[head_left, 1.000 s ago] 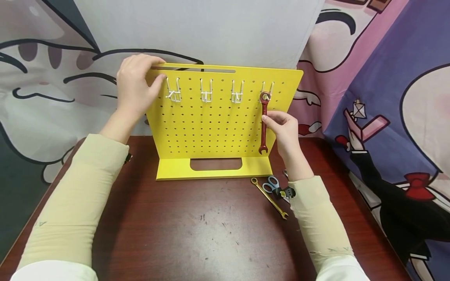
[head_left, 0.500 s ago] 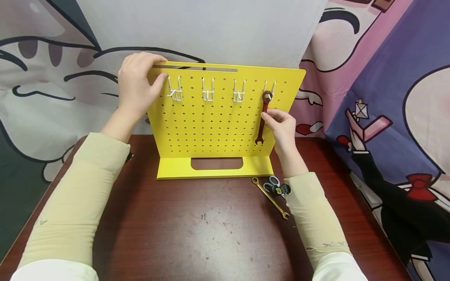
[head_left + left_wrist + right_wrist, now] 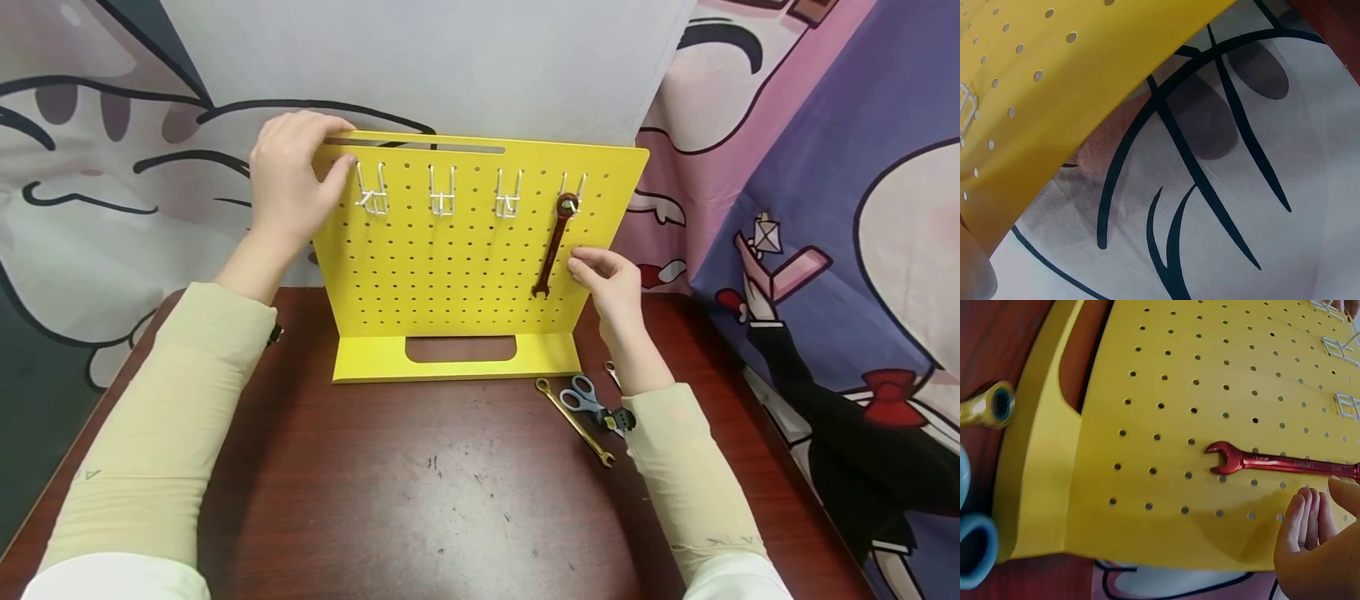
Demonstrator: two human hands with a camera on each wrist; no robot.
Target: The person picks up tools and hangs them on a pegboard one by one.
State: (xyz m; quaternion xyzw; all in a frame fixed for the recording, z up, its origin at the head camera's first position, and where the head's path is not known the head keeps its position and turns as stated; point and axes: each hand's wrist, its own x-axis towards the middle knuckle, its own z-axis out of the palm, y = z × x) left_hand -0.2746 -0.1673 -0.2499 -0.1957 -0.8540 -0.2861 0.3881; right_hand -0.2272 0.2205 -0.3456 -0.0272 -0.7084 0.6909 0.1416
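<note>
A red wrench [image 3: 553, 246] hangs tilted by its ring end from the rightmost white hook on the yellow pegboard [image 3: 450, 308]. Just right of it, my right hand [image 3: 613, 287] is apart from the wrench, fingers relaxed and holding nothing; in the right wrist view the hand [image 3: 1319, 550] is below the wrench's shaft [image 3: 1291, 464]. My left hand [image 3: 296, 171] grips the pegboard's top left corner, thumb in front and fingers over the edge. Only a bit of that hand [image 3: 974, 269] shows in the left wrist view.
Several white hooks [image 3: 442, 202] line the board's upper part. In front of its right end, a gold wrench [image 3: 573, 422], blue-handled scissors [image 3: 581, 396] and a silver tool [image 3: 611, 367], partly behind the right arm, lie on the dark red table [image 3: 360, 475].
My right hand has let go of the red wrench and moved slightly right and down. The wrench's lower end has swung left. The left hand keeps its hold on the board.
</note>
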